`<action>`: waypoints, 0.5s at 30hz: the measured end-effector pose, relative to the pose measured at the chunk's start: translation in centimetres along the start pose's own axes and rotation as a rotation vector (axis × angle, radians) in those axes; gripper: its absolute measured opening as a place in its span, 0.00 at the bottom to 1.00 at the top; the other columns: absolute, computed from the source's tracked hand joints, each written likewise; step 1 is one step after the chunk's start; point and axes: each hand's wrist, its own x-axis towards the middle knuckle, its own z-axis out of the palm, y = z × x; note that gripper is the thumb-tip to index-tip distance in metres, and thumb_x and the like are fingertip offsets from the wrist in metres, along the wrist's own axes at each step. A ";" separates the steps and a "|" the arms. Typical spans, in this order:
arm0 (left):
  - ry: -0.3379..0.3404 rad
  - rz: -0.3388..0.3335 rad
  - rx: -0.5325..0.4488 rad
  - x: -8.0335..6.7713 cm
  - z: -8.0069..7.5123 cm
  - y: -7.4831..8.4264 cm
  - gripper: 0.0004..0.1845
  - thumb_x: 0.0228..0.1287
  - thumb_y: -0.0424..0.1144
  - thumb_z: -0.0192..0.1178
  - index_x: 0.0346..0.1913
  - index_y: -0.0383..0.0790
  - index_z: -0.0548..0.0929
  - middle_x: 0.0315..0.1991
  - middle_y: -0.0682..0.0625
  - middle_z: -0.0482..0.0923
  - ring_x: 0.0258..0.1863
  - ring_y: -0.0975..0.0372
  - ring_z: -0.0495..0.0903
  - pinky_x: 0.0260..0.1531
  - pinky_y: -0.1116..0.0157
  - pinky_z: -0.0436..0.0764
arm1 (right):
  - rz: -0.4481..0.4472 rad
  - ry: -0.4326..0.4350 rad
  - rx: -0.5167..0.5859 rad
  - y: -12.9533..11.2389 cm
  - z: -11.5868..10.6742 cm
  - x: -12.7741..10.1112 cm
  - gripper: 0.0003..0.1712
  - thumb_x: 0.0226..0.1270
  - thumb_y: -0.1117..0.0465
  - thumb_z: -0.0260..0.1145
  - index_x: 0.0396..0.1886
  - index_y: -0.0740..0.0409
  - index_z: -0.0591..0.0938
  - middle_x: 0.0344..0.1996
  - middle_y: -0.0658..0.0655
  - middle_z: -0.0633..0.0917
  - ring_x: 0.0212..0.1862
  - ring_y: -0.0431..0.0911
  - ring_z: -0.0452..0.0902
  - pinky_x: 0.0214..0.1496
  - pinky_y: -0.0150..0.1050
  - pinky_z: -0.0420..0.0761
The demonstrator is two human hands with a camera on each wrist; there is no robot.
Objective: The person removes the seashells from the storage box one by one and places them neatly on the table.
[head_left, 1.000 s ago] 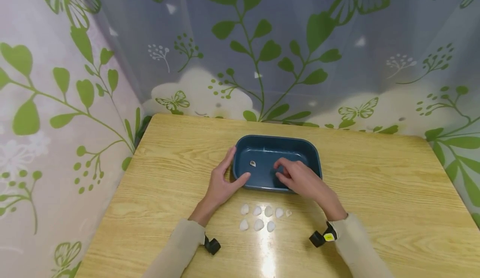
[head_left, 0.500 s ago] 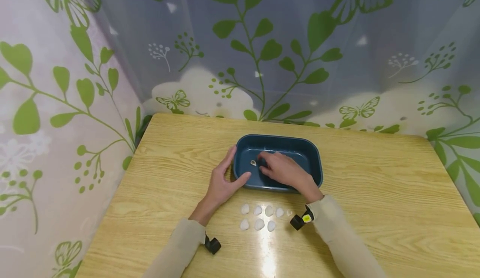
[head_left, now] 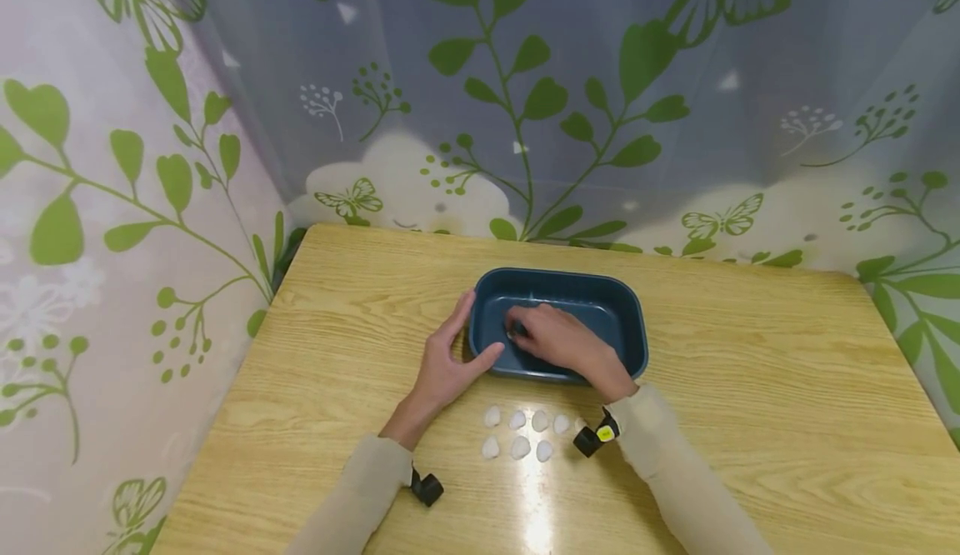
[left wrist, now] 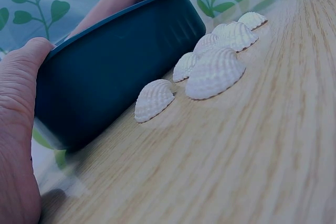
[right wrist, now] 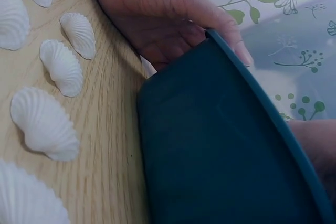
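In the head view, my left hand [head_left: 447, 355] grips the left end of a dark blue plastic basin [head_left: 637, 330], thumb hooked over its front rim and fingers along the outside. The right wrist view shows that thumb [right wrist: 231, 32] lying over the rim. My right hand [head_left: 558, 337] reaches inside the basin, fingers curled down at its left half. Its thumb and fingertips close round a small seashell, which they almost wholly cover. Outside the front wall, several white ribbed seashells [left wrist: 216, 74] lie on the table in two rows.
The light wood table [head_left: 360, 288] backs onto a leaf-patterned curtain [head_left: 562, 97], and another printed panel [head_left: 127, 230] stands at its left. The right wrist's black camera [head_left: 587, 441] hangs close over the right end of the upper shell row.
My right hand has moved left within the basin to the small seashell, and its fingers now cover it. The left hand stays in place on the basin.
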 end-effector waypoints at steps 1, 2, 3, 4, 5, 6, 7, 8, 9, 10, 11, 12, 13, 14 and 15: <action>-0.002 -0.002 -0.001 0.0 0.0 0.0 0.46 0.67 0.49 0.72 0.83 0.49 0.60 0.82 0.53 0.58 0.82 0.60 0.53 0.79 0.56 0.58 | -0.004 -0.006 0.009 0.1 -0.1 -0.1 0.06 0.76 0.64 0.67 0.49 0.58 0.85 0.37 0.53 0.88 0.28 0.37 0.75 0.35 0.35 0.81; -0.004 -0.006 -0.001 0.0 0.0 0.0 0.46 0.67 0.49 0.72 0.83 0.49 0.60 0.82 0.53 0.57 0.82 0.60 0.53 0.79 0.56 0.58 | -0.003 -0.017 0.021 0.1 -0.2 -0.3 0.06 0.75 0.65 0.67 0.48 0.58 0.85 0.37 0.53 0.88 0.27 0.37 0.75 0.34 0.35 0.80; -0.004 -0.004 0.000 0.0 0.0 0.1 0.46 0.67 0.48 0.72 0.83 0.49 0.60 0.82 0.54 0.57 0.82 0.60 0.53 0.79 0.55 0.58 | -0.001 -0.030 0.033 0.2 -0.3 -0.5 0.06 0.75 0.66 0.67 0.48 0.58 0.85 0.37 0.52 0.88 0.27 0.37 0.74 0.33 0.34 0.79; -0.003 -0.003 -0.001 0.0 0.0 0.1 0.46 0.67 0.48 0.72 0.83 0.48 0.60 0.82 0.54 0.57 0.82 0.60 0.53 0.79 0.55 0.58 | 0.000 -0.042 0.046 0.3 -0.4 -0.6 0.07 0.74 0.67 0.66 0.48 0.58 0.85 0.37 0.52 0.87 0.27 0.37 0.74 0.33 0.34 0.78; -0.002 0.000 0.000 0.0 0.0 0.1 0.46 0.67 0.47 0.72 0.83 0.48 0.60 0.82 0.54 0.57 0.82 0.59 0.53 0.79 0.54 0.58 | 0.005 -0.052 0.059 0.4 -0.4 -0.8 0.07 0.74 0.68 0.66 0.48 0.58 0.85 0.37 0.52 0.87 0.27 0.37 0.74 0.33 0.34 0.78; -0.001 0.000 0.002 0.0 0.0 0.1 0.47 0.67 0.46 0.73 0.83 0.48 0.60 0.82 0.54 0.57 0.82 0.59 0.54 0.79 0.54 0.58 | 0.013 -0.061 0.072 0.5 -0.5 -1.0 0.08 0.73 0.68 0.66 0.48 0.58 0.85 0.37 0.51 0.87 0.28 0.38 0.74 0.34 0.34 0.78; -0.002 -0.001 0.003 0.0 0.0 0.1 0.47 0.67 0.46 0.73 0.83 0.48 0.60 0.82 0.54 0.57 0.82 0.59 0.54 0.79 0.54 0.58 | 0.024 -0.068 0.080 0.6 -0.5 -1.1 0.08 0.73 0.68 0.66 0.49 0.58 0.85 0.37 0.51 0.87 0.28 0.38 0.74 0.34 0.34 0.77; -0.001 0.000 0.003 0.0 0.0 0.2 0.47 0.67 0.45 0.73 0.83 0.47 0.60 0.82 0.53 0.57 0.82 0.58 0.54 0.79 0.53 0.58 | 0.032 -0.070 0.086 0.7 -0.6 -1.3 0.08 0.74 0.67 0.67 0.50 0.59 0.84 0.37 0.51 0.87 0.28 0.38 0.74 0.33 0.34 0.77; 0.000 -0.001 0.002 0.0 0.0 0.2 0.47 0.66 0.44 0.73 0.83 0.47 0.60 0.82 0.53 0.58 0.82 0.58 0.54 0.79 0.53 0.58 | 0.041 -0.071 0.090 0.8 -0.6 -1.4 0.08 0.74 0.65 0.67 0.50 0.59 0.84 0.36 0.51 0.87 0.28 0.38 0.74 0.33 0.34 0.77; 0.000 -0.006 -0.002 0.0 0.0 0.3 0.47 0.66 0.44 0.73 0.83 0.48 0.60 0.82 0.54 0.58 0.82 0.59 0.54 0.79 0.53 0.58 | 0.046 -0.068 0.092 0.9 -0.6 -1.6 0.09 0.75 0.64 0.67 0.51 0.59 0.84 0.36 0.51 0.86 0.27 0.37 0.74 0.32 0.34 0.77; 0.000 -0.006 -0.003 0.0 0.0 0.3 0.47 0.66 0.43 0.73 0.83 0.48 0.60 0.82 0.53 0.58 0.82 0.59 0.54 0.79 0.53 0.57 | 0.049 -0.064 0.094 1.0 -0.6 -1.7 0.09 0.76 0.62 0.68 0.51 0.59 0.83 0.35 0.50 0.86 0.27 0.37 0.74 0.31 0.34 0.76; 0.000 -0.010 -0.006 0.0 0.0 0.3 0.47 0.66 0.43 0.73 0.83 0.48 0.60 0.82 0.53 0.58 0.82 0.59 0.54 0.80 0.53 0.57 | 0.048 -0.059 0.097 1.1 -0.6 -1.8 0.10 0.76 0.61 0.68 0.51 0.59 0.83 0.33 0.49 0.85 0.26 0.37 0.73 0.30 0.34 0.76; 0.001 -0.011 -0.009 0.0 0.0 0.4 0.47 0.65 0.42 0.74 0.83 0.48 0.60 0.82 0.53 0.58 0.82 0.59 0.54 0.80 0.53 0.57 | 0.047 -0.055 0.101 1.2 -0.6 -1.9 0.10 0.76 0.61 0.68 0.51 0.59 0.83 0.31 0.49 0.84 0.25 0.37 0.73 0.29 0.34 0.75; 0.003 -0.009 -0.013 0.0 0.0 0.4 0.47 0.65 0.41 0.74 0.83 0.47 0.61 0.82 0.52 0.58 0.82 0.59 0.54 0.79 0.53 0.58 | 0.045 -0.052 0.107 1.3 -0.6 -2.0 0.09 0.76 0.61 0.68 0.50 0.59 0.83 0.29 0.48 0.83 0.25 0.37 0.72 0.28 0.34 0.74; 0.005 -0.008 -0.017 0.0 0.1 0.4 0.47 0.65 0.40 0.74 0.83 0.47 0.61 0.82 0.51 0.58 0.82 0.58 0.54 0.79 0.53 0.58 | 0.045 -0.053 0.114 1.4 -0.6 -2.1 0.08 0.76 0.61 0.68 0.50 0.59 0.83 0.28 0.47 0.82 0.24 0.37 0.72 0.28 0.33 0.73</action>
